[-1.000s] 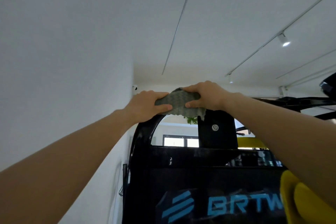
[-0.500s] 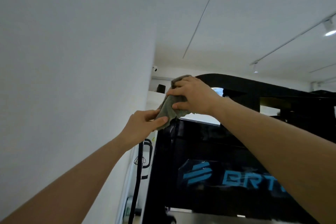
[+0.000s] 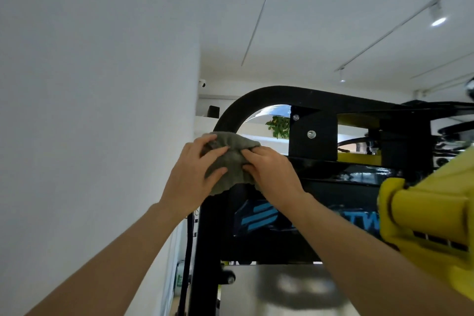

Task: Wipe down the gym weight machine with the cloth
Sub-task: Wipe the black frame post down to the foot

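A grey-green cloth (image 3: 232,156) is wrapped over the left upright of the black weight machine frame (image 3: 259,96), just below the curved top corner. My left hand (image 3: 192,177) grips the cloth from the left, fingers curled over it. My right hand (image 3: 272,174) grips it from the right, fingertips pressed into the fabric. The part of the frame under the cloth is hidden. A dark panel with a blue logo (image 3: 259,218) sits below the hands.
A white wall (image 3: 97,110) stands close on the left of the machine. A yellow machine arm (image 3: 425,215) juts in at the right, near my right forearm. A black bracket with bolts (image 3: 311,133) sits under the top bar. Ceiling track lights (image 3: 437,19) run overhead.
Both hands have slid the cloth from the top bar round the curved corner and down the left upright. The left hand now grips the cloth fully. The view has dropped lower.
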{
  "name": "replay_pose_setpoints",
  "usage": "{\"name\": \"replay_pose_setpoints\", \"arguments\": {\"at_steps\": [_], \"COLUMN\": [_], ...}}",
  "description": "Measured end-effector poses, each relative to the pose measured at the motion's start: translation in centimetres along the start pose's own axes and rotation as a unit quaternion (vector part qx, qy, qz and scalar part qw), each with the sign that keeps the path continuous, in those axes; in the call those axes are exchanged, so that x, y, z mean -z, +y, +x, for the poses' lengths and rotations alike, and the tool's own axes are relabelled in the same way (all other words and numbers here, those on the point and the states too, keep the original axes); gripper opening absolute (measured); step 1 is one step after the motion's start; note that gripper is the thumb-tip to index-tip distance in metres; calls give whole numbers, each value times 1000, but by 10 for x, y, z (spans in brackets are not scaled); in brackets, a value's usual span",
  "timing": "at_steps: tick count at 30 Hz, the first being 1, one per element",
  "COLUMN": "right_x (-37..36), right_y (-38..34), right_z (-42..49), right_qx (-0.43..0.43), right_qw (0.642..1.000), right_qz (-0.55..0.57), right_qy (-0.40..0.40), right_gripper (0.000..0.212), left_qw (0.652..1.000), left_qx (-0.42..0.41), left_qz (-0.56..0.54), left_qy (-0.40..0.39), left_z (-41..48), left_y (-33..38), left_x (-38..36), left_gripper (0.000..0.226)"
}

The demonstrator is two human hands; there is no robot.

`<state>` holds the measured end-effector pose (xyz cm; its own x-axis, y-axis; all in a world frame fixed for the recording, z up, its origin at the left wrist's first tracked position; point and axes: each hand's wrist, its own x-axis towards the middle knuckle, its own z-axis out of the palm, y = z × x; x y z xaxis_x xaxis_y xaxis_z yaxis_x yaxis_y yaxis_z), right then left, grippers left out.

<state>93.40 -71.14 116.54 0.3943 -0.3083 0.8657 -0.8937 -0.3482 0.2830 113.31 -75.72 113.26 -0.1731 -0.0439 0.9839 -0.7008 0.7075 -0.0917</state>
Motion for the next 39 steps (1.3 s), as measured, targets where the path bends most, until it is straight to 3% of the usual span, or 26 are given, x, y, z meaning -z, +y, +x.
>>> {"name": "replay_pose_setpoints", "arguments": {"at_steps": [3, 6, 9, 14, 18, 23, 26, 30, 35, 39], "right_x": [5, 6, 9, 12, 7, 8, 6, 8, 7, 2], "right_y": [17, 37, 58, 67, 68, 65, 62, 52, 38, 20], "right_z": [-8, -21, -40, -54, -64, -72, -68, -60, -46, -31], "right_qx": [-46, -109, -182, -240, -262, -379, -310, -220, -96, -37], "right_qw": [999, 993, 980, 968, 960, 919, 943, 970, 992, 999], "right_qz": [-22, -43, -68, -68, -74, -28, -73, -77, -76, -18], "right_qy": [9, 27, 38, 29, 69, 104, 93, 74, 37, 24], "right_gripper": [24, 24, 36, 41, 44, 17, 20, 56, 37, 37], "left_qw": [986, 963, 954, 946, 941, 940, 938, 936, 949, 962], "left_qx": [-107, -192, -176, -99, -107, -144, -179, -207, -171, -109], "left_qz": [125, 180, 183, 87, 90, 127, 199, 258, 262, 247], "left_qy": [-5, -55, -162, -295, -309, -283, -221, -123, -28, 27], "left_z": [11, 32, 56, 92, 101, 88, 75, 47, 6, -23], "left_y": [8, 24, 51, 74, 89, 95, 90, 65, 32, 19], "left_x": [-5, -16, -30, -56, -71, -78, -70, -48, -22, -12], "left_gripper": [44, 46, 51, 45, 47, 59, 59, 52, 47, 42]}}
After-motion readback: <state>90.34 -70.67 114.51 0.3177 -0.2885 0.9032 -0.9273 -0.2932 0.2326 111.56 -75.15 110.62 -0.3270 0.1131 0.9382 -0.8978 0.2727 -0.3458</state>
